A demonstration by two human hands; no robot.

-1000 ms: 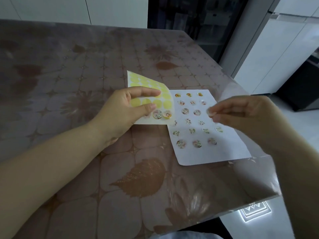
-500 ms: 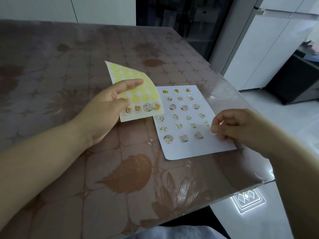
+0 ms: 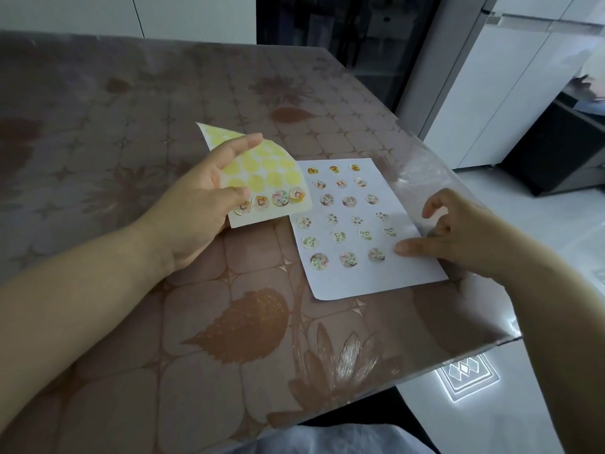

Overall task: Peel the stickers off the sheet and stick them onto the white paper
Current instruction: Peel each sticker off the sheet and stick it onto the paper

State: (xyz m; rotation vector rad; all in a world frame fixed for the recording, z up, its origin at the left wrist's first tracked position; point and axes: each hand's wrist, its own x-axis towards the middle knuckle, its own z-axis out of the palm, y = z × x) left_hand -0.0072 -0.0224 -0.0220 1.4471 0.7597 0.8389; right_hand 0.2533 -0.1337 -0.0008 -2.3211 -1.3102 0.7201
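My left hand (image 3: 196, 204) pinches the yellow sticker sheet (image 3: 268, 172), thumb on its front and fingers across the top, and holds it tilted above the table. Most of the sheet's circles are bare yellow; a row of round picture stickers (image 3: 280, 198) remains along its lower edge. The white paper (image 3: 376, 276) lies flat to the right and carries several rows of round stickers (image 3: 348, 201). My right hand (image 3: 458, 237) rests on the paper's right edge. Its thumb presses down at the right end of the bottom row, and the other fingers are loosely curled above.
The table (image 3: 131, 109) has a brown flower-patterned cloth under clear plastic. Its right edge (image 3: 484, 342) runs close beside the paper. White cabinets (image 3: 491, 93) and a dark low unit (image 3: 556, 152) stand beyond on the right, with white floor below.
My right hand came down from the air with a pinched sticker to the paper's lower right, and now its thumb presses there. The left hand kept holding the sheet.
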